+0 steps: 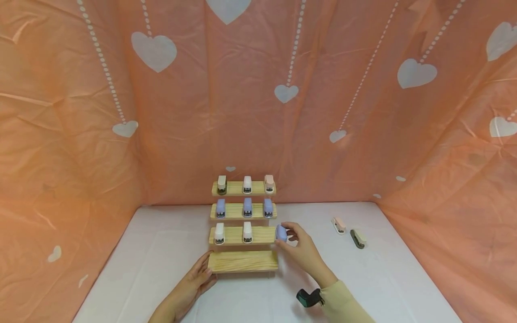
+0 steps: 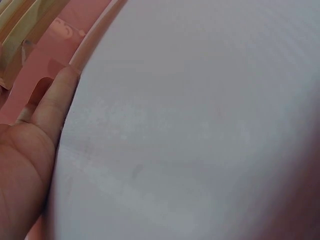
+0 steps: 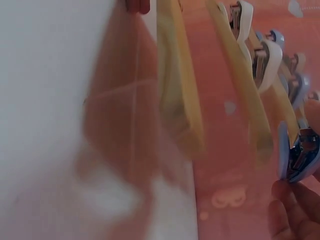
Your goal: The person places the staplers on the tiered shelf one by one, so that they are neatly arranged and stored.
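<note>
My right hand (image 1: 304, 253) pinches a lavender mini stapler (image 1: 281, 233) at the right end of the third tier of a wooden display rack (image 1: 242, 261). In the right wrist view the stapler (image 3: 307, 155) shows its metal underside, fingertips against its body. My left hand (image 1: 195, 279) grips the left end of the lowest tier, thumb at the front corner; in the left wrist view its other fingers (image 2: 52, 102) extend beside the white tabletop. On the third tier stand two white staplers (image 1: 247, 232). The second tier carries three lavender staplers (image 1: 247, 207).
The top tier bears a cream-and-dark-green stapler (image 1: 221, 184), a white stapler (image 1: 247, 184) and a pink stapler (image 1: 269, 184). Right of the rack, a pink stapler (image 1: 339, 225) and a cream-and-green one (image 1: 357, 238) lie on the white table (image 1: 165, 242). An orange heart-patterned curtain (image 1: 242, 125) encloses it.
</note>
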Action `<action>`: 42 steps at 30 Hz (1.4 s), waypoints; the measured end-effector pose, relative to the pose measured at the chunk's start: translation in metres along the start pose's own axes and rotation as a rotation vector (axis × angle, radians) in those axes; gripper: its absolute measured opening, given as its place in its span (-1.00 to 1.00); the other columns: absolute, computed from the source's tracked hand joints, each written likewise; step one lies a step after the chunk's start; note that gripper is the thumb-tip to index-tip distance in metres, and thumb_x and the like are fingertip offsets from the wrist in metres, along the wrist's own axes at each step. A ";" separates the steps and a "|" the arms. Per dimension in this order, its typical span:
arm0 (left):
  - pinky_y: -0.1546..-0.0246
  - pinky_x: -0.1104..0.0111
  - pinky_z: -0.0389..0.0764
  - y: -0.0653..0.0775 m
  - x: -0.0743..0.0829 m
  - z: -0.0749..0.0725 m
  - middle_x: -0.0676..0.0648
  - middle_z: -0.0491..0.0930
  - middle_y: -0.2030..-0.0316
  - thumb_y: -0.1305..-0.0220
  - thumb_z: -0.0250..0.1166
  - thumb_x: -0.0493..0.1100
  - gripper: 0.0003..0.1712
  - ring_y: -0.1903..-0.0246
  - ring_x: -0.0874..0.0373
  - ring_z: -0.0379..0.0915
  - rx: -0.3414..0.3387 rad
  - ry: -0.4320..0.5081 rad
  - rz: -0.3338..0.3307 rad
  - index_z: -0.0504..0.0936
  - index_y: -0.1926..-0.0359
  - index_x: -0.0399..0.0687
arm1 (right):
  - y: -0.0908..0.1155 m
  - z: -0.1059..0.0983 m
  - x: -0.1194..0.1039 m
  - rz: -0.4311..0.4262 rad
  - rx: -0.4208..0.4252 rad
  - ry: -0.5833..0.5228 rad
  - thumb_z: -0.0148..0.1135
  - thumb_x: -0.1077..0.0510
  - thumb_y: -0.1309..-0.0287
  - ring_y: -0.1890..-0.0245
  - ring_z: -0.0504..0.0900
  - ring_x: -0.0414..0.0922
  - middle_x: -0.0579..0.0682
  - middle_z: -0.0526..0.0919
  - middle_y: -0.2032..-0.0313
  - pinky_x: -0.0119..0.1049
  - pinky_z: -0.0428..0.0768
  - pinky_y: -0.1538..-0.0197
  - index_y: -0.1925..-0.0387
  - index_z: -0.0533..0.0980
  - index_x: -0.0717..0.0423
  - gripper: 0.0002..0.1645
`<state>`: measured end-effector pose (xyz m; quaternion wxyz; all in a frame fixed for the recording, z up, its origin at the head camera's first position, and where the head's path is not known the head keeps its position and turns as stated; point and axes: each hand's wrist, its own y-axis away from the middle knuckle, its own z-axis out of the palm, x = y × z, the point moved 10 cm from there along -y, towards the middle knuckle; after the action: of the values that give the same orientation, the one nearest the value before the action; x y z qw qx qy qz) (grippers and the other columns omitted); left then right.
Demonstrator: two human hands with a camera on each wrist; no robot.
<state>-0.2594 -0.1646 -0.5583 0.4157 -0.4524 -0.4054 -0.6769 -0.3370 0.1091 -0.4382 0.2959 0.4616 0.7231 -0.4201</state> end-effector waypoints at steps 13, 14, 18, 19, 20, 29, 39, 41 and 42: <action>-0.29 0.23 0.34 -0.001 -0.001 -0.001 -0.43 -0.23 -0.45 -0.48 0.04 -0.02 -0.15 -0.40 -0.23 -0.12 0.003 -0.010 -0.001 -0.27 -0.54 0.04 | -0.014 0.029 -0.014 -0.011 -0.074 -0.015 0.42 0.00 -0.10 0.04 0.53 -0.12 -0.10 0.58 0.02 0.03 0.55 -0.02 -0.16 0.45 0.02 -0.40; -0.29 0.24 0.34 -0.001 -0.001 -0.001 -0.42 -0.23 -0.45 -0.48 0.04 -0.02 -0.16 -0.41 -0.23 -0.12 0.002 -0.010 -0.001 -0.27 -0.54 0.05 | -0.015 0.030 -0.014 -0.007 -0.071 -0.013 0.43 0.00 -0.10 0.03 0.52 -0.11 -0.10 0.58 0.02 0.04 0.53 -0.03 -0.15 0.45 0.02 -0.40; -0.29 0.25 0.34 0.000 -0.001 -0.001 -0.42 -0.24 -0.45 -0.48 0.02 -0.02 -0.16 -0.41 -0.23 -0.13 -0.004 -0.015 0.003 -0.29 -0.54 0.04 | -0.018 0.032 -0.012 0.005 -0.064 -0.015 0.44 -0.01 -0.07 0.00 0.50 -0.06 -0.07 0.57 0.01 0.12 0.48 -0.08 -0.13 0.46 0.03 -0.41; -0.29 0.25 0.34 0.000 -0.001 -0.001 -0.42 -0.24 -0.45 -0.48 0.02 -0.02 -0.16 -0.41 -0.22 -0.13 -0.003 -0.013 0.002 -0.28 -0.54 0.05 | -0.019 0.032 -0.012 0.008 -0.063 -0.017 0.45 -0.01 -0.06 -0.01 0.50 -0.05 -0.06 0.57 0.01 0.14 0.47 -0.08 -0.12 0.47 0.04 -0.40; -0.29 0.24 0.33 0.000 0.000 0.000 -0.42 -0.24 -0.45 -0.48 0.03 -0.02 -0.16 -0.41 -0.22 -0.13 -0.002 -0.012 0.003 -0.28 -0.54 0.05 | -0.020 0.032 -0.011 0.012 -0.061 -0.018 0.46 -0.02 -0.04 -0.02 0.49 -0.04 -0.05 0.58 0.01 0.14 0.46 -0.09 -0.11 0.48 0.04 -0.39; -0.31 0.19 0.31 0.001 0.000 0.001 -0.43 -0.24 -0.45 -0.49 0.01 -0.02 -0.18 -0.41 -0.22 -0.13 -0.002 -0.010 0.003 -0.28 -0.54 0.05 | -0.021 0.032 -0.006 0.028 -0.051 -0.004 0.48 -0.05 -0.01 -0.03 0.49 -0.05 -0.06 0.58 0.02 0.03 0.45 -0.10 -0.08 0.49 0.05 -0.39; -0.31 0.18 0.31 0.001 0.001 0.001 -0.43 -0.26 -0.45 -0.49 0.00 -0.02 -0.17 -0.40 -0.23 -0.12 0.004 -0.013 0.004 -0.28 -0.54 0.03 | -0.020 0.032 -0.004 0.037 -0.053 -0.011 0.49 -0.03 0.00 -0.02 0.50 -0.07 -0.07 0.58 0.04 0.00 0.45 -0.10 -0.07 0.48 0.06 -0.38; -0.31 0.18 0.31 0.001 0.001 0.001 -0.43 -0.26 -0.45 -0.49 0.00 -0.02 -0.17 -0.41 -0.23 -0.12 0.004 -0.014 0.005 -0.29 -0.54 0.03 | -0.020 0.032 -0.005 0.041 -0.057 -0.015 0.49 -0.03 0.00 -0.03 0.50 -0.06 -0.05 0.58 0.02 0.02 0.45 -0.10 -0.09 0.48 0.06 -0.37; -0.31 0.18 0.31 0.001 0.001 0.001 -0.42 -0.26 -0.45 -0.49 0.00 -0.02 -0.17 -0.41 -0.23 -0.13 0.004 -0.012 0.005 -0.28 -0.54 0.04 | -0.020 0.032 -0.005 0.043 -0.059 -0.016 0.48 -0.04 -0.01 -0.04 0.50 -0.05 -0.05 0.58 0.01 0.03 0.45 -0.10 -0.10 0.47 0.06 -0.36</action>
<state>-0.2583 -0.1642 -0.5568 0.4160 -0.4566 -0.4080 -0.6723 -0.3515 0.0744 -0.4426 0.3242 0.4645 0.7228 -0.3960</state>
